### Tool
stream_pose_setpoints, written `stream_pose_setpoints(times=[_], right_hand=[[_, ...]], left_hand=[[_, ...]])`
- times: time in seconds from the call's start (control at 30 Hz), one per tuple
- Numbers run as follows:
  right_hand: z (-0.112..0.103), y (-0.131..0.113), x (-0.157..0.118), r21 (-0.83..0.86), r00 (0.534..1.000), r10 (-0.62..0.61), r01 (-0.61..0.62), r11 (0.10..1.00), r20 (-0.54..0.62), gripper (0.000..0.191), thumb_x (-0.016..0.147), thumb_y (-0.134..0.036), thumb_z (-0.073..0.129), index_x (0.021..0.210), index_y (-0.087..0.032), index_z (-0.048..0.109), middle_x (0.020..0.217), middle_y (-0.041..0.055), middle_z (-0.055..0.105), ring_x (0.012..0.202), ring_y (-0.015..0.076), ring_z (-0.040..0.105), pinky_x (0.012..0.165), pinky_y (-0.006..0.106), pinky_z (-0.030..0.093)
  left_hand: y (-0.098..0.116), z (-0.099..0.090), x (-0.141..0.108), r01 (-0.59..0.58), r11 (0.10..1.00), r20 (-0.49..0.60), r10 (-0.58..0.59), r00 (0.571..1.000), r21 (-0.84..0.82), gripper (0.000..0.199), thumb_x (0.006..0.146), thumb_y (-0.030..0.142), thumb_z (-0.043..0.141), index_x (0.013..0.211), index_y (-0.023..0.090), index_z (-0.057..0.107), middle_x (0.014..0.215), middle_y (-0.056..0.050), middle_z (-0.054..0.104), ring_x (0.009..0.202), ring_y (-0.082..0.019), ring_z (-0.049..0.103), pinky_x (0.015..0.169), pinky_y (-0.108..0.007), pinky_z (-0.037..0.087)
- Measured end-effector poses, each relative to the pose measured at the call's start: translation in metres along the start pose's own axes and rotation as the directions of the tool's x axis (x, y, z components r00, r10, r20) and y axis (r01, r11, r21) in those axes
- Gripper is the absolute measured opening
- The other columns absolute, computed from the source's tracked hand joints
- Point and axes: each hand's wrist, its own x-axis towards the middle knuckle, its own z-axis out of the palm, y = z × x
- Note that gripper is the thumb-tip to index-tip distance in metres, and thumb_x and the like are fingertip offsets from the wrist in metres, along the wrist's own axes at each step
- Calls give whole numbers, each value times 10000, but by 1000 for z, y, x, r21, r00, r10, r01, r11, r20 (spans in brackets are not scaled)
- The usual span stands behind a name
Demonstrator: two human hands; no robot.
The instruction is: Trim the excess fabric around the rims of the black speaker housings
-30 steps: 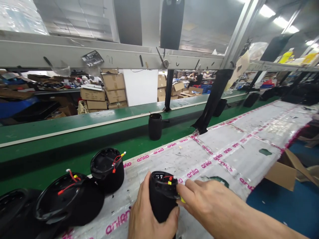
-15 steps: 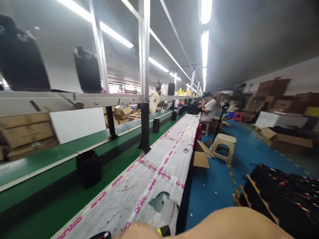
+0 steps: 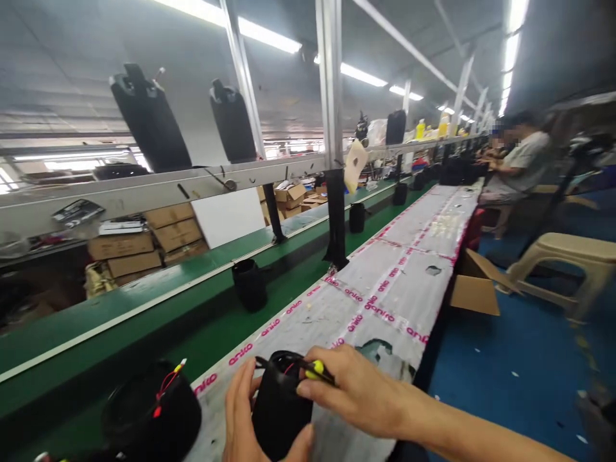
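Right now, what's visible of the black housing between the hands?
The black housing looks cylindrical and matte, perhaps fabric, leaning slightly over the white bench cover, open top up, with red wire inside. The left hand wraps its side; the right hand holds a yellow and black item at the rim. Its base doesn't show.

The left hand (image 3: pixel 244 427) and the right hand (image 3: pixel 359 388) are seen bare, and the right forearm (image 3: pixel 452 427) is likewise seen uncovered from the wrist to the view's lower edge.
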Motion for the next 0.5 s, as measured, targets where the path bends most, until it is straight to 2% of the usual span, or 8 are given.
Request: stream_pose_setpoints(times=[0.07,0.13,0.23,0.3,0.37,0.43,0.5], right_hand=[[1,6,2,71,1000,-15,14,997,14,150,968,-349,588,925,-208,615,813,-28,667,732,138,601,656,248,399],[3,11,4,138,998,-53,48,989,31,147,970,-345,591,927,-206,614,830,-30,665,741,136,593,672,251,410],[8,13,6,167,996,-83,79,983,16,146,988,-352,574,1004,-217,627,868,-27,684,775,146,617,705,258,441],[10,11,3,108,997,-57,63,992,-54,222,1011,-353,537,1191,-238,597,966,-4,712,857,171,656,760,281,465],[12,7,-3,0,993,-32,32,999,-117,330,1035,-363,486,1344,-249,504,1054,28,719,918,203,683,785,317,483],[14,3,-10,-145,992,-44,27,989,-119,320,1050,-367,443,1341,-241,483,1048,41,719,886,233,701,748,348,489],[16,1,-14,-289,995,-79,57,956,-66,227,1053,-335,433,1233,-233,524,986,31,715,807,251,707,685,359,470]], left_hand=[[-2,-6,5,133,965,95,-114,989,-225,910,674,541,742,1456,263,369,1530,-151,439,1257,-373,574,1001,-506,500],[-3,-14,10,268,883,237,-185,954,-386,1031,600,615,794,1468,250,375,1501,-158,499,1275,-392,571,996,-487,515],[-4,-19,15,349,835,381,-185,906,-425,1189,526,658,827,1511,201,344,1387,-164,620,1315,-407,546,1150,-539,380],[-3,-19,15,338,860,378,-188,907,-383,1117,594,654,793,1506,178,360,1415,-163,601,1356,-394,511,1203,-553,292],[0,-19,15,337,876,356,-209,911,-345,964,672,635,747,1456,169,434,1449,-157,572,1381,-386,482,1197,-547,302],[5,-19,13,361,876,340,-250,907,-318,826,727,622,710,1387,171,504,1421,-143,598,1367,-379,496,1178,-522,337],[9,-20,11,383,876,317,-289,903,-293,761,746,624,695,1346,183,536,1384,-125,625,1333,-369,529,1161,-506,355]])
